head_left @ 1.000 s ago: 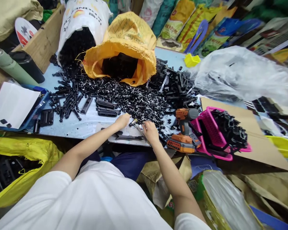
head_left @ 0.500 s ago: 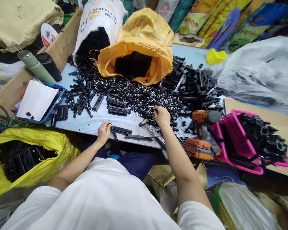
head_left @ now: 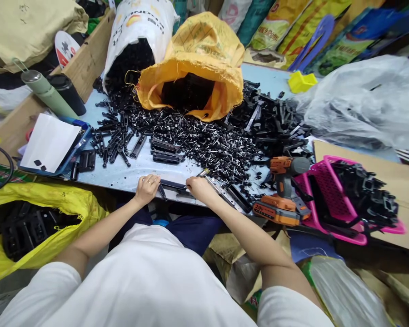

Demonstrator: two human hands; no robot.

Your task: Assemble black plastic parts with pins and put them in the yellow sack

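Note:
My left hand is closed on the left end of a long, flat black plastic bar near the table's front edge. At the bar's other end is my right hand, fingers pinched; a thin pale sliver shows at the fingertips, apparently a small black-headed screw, mostly hidden. Another dark narrow piece slants below the bar beside my left hand. Just right of my right hand lies a metal-shafted tool. Beyond both hands spreads a heap of small black-headed screws with shiny shafts.
An orange cordless drill stands on the right, beside a pink basket of black parts. An open orange sack and a white sack lie behind the heap. Several black housings sit left of centre. A yellow bag hangs at left.
My right hand has come from the screw heap down and left to the right end of the black bar. My left hand keeps hold of the bar, its fingers further over it.

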